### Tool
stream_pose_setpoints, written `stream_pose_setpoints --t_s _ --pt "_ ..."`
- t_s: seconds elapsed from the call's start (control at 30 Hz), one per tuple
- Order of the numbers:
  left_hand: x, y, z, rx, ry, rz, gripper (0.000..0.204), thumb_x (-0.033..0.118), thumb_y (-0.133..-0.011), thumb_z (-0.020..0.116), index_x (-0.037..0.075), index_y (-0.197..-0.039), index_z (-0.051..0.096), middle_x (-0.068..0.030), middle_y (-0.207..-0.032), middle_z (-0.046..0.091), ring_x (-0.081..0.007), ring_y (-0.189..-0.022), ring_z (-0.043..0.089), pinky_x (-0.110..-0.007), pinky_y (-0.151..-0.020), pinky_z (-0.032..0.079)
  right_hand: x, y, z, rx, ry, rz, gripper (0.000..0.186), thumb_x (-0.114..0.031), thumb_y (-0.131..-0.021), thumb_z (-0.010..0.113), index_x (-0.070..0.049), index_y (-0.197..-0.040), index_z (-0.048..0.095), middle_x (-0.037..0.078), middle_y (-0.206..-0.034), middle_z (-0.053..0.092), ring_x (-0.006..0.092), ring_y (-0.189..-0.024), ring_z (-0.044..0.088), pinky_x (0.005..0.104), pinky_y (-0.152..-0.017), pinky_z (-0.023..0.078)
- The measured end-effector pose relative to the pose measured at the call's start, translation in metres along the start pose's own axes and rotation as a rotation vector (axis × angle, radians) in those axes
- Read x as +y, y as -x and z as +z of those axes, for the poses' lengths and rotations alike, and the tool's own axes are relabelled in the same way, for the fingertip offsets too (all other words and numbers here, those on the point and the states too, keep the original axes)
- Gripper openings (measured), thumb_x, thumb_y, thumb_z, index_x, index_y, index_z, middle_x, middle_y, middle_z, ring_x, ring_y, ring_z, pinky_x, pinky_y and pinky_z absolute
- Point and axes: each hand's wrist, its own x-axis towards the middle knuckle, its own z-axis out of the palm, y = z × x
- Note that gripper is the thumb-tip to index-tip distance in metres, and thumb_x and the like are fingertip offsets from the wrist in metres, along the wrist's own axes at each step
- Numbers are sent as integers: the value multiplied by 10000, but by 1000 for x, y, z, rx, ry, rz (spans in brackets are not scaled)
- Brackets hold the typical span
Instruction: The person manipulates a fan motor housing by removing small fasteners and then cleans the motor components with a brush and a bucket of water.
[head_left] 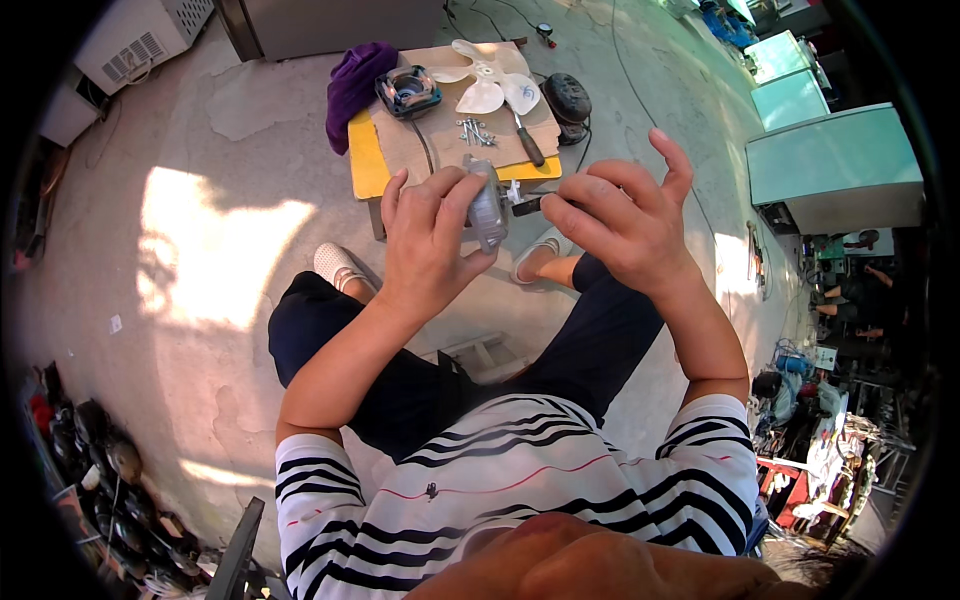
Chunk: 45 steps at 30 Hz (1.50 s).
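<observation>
My left hand (pixel 425 235) is closed around a grey metal housing (pixel 487 208), held upright above my knees. A small whitish fitting (pixel 513 192) sticks out of the housing's right side. In my right hand (pixel 625 225), thumb and forefinger pinch a short dark piece (pixel 527 207) close to that fitting; its exact kind is unclear, and whether it touches I cannot tell. The other right fingers are raised. Beyond my hands, a low table carries a motor stator (pixel 408 92), a white fan blade (pixel 486 78), several screws (pixel 474 131) and a screwdriver (pixel 527 140).
Cardboard (pixel 400 150) covers the yellow tabletop (pixel 369 170). A purple cloth (pixel 357 85) hangs over its left corner, and a dark round part (pixel 568 98) stands at its right. Cables cross the floor. Piled parts (pixel 110 470) lie at lower left; a greenish cabinet (pixel 835 160) is at right.
</observation>
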Motion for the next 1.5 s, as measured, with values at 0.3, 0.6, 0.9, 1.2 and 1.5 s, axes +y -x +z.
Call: stream_pose_setpoints --t_s 0.3,0.6,0.9,1.2,1.5 --pt "1 2 0 -4 -7 33 786 104 -543 818 150 -1269 520 -24 -1165 537 -229 -1013 539 -516 -1044 301 6 -4 8 5 -10 -172 135 -173 -725 659 -189 -858 650 -93 -891 586 92 -929 595 528 -1080 312" --pt "0 3 2 -11 -43 82 800 135 -533 848 124 -1264 523 -54 -1179 560 -223 -1099 523 -513 -1058 301 12 -8 12 -4 -7 -176 131 -183 -728 664 -190 -859 662 -82 -883 595 100 -901 597 525 -1096 284" --pt "2 4 2 3 -21 112 800 137 -515 842 152 -1260 549 -29 -1184 551 -219 -1012 555 -501 -1059 305 18 -14 6 -76 -30 -88 151 -170 -719 675 -201 -867 678 -81 -897 609 121 -909 588 534 -1100 264" --pt "0 6 5 -4 -31 161 795 131 -509 848 159 -1248 557 -35 -1199 553 -222 -1033 564 -496 -1068 308 25 -20 -6 -154 -76 -97 140 -139 -729 645 -198 -855 646 -76 -883 571 125 -941 576 549 -1096 257" --pt "0 7 6 -4 -22 184 787 130 -509 847 162 -1243 561 -34 -1197 555 -223 -1017 570 -494 -1077 305 24 -19 -4 -183 -113 -91 156 -124 -724 670 -191 -865 670 -63 -885 591 147 -961 581 567 -1102 264"
